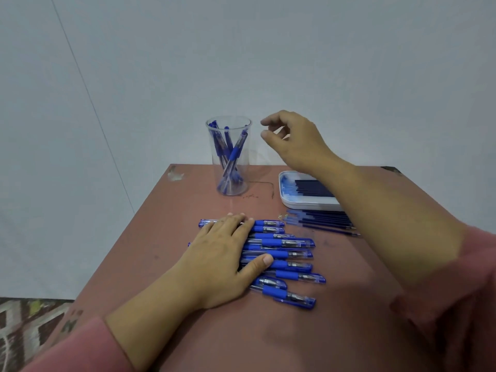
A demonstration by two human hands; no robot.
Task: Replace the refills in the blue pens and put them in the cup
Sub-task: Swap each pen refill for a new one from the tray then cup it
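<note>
A row of several blue pens (284, 253) lies side by side in the middle of the reddish table (268, 331). My left hand (222, 253) rests flat on their left ends, fingers straight. A clear plastic cup (229, 157) at the table's far edge holds several blue pens. My right hand (292, 138) hovers in the air just right of the cup's rim, fingers loosely curled and holding nothing. Loose dark blue refills (322, 222) lie on the table right of the pens.
A white tray (303, 202) with more dark refills sits at the back right, partly hidden by my right forearm. A pale wall stands behind the table. Patterned floor shows at the lower left, beyond the table's left edge.
</note>
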